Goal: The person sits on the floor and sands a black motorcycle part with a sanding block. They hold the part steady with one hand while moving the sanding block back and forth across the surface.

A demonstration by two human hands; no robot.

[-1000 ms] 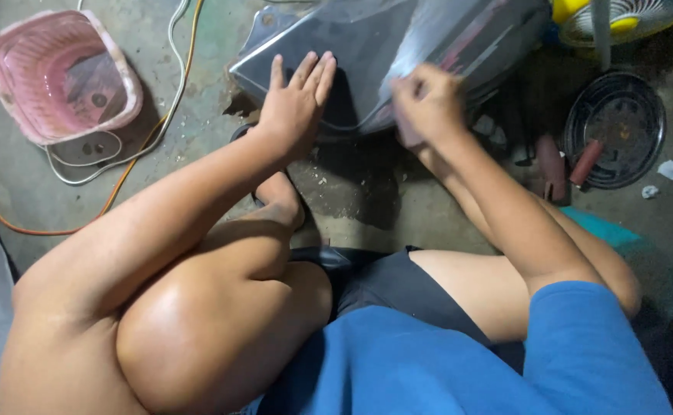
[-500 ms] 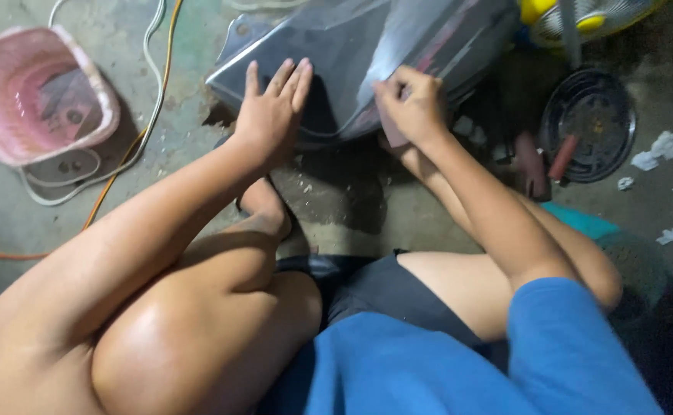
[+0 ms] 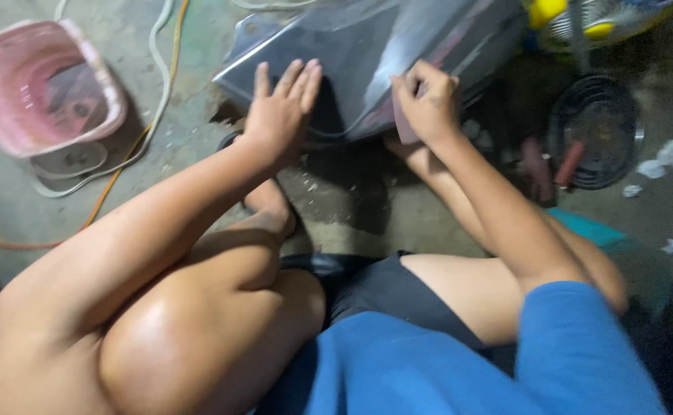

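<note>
Both hands shifted slightly on grey panel (image 3: 367,54), left hand (image 3: 279,115) flat, fingers apart, right hand (image 3: 429,104) fingers clamped on sanding pad (image 3: 404,127)

One camera on my head, steeply down and close over my knees, hands and the floor (image 3: 352,207).

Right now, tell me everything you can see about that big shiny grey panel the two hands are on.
The grey panel is a large curved shell, glossy like painted plastic or metal, with pale streaks of reflected light. It lies tilted on the concrete floor, its pointed end toward the pink basket; its top runs out of the picture. The left hand lies flat on its lower edge, fingers spread. The right hand presses a small dark pad, perhaps sandpaper, against its surface.
</note>
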